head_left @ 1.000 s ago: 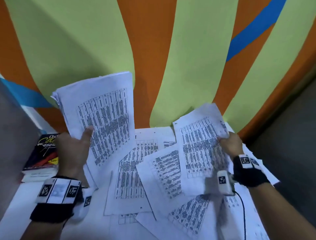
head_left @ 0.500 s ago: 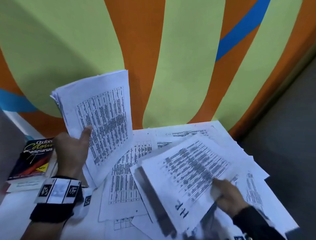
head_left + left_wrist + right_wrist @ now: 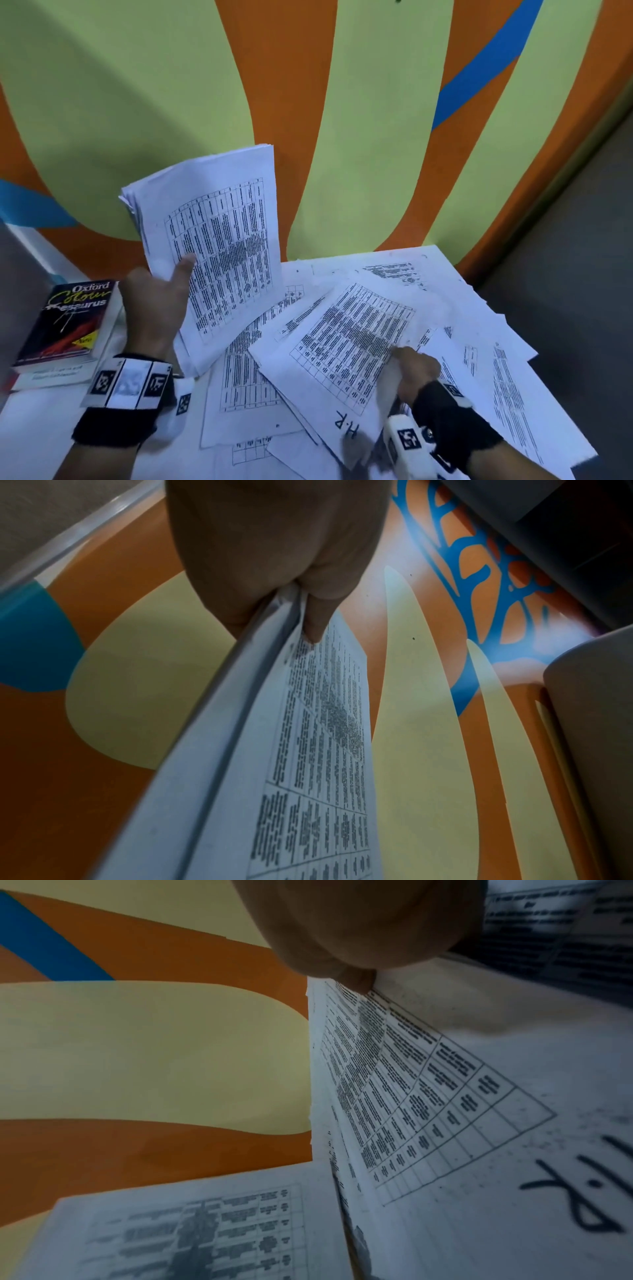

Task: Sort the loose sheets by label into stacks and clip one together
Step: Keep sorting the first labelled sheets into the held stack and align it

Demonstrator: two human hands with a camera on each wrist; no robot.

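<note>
Loose sheets (image 3: 455, 308) lie spread in overlapping layers over the desk (image 3: 41, 442), printed with tables, from the middle out to the right edge. The left hand (image 3: 154, 308) grips a stack of sheets (image 3: 212, 240) at its near left corner, thumb pressed on the printed face and fingers (image 3: 236, 596) curled behind, so the stack stands tilted above the desk's left half. The right hand (image 3: 416, 371) pinches the near right edge of a single sheet (image 3: 346, 346) marked "H.R" by hand; its thumb lies on top, the other fingers are hidden beneath, and the sheet rests slanted over the loose ones. A thesaurus (image 3: 65, 325) lies on another book at the desk's left edge, just left of the left wrist. The far wall (image 3: 342, 120) is painted orange, pale green and blue.
</note>
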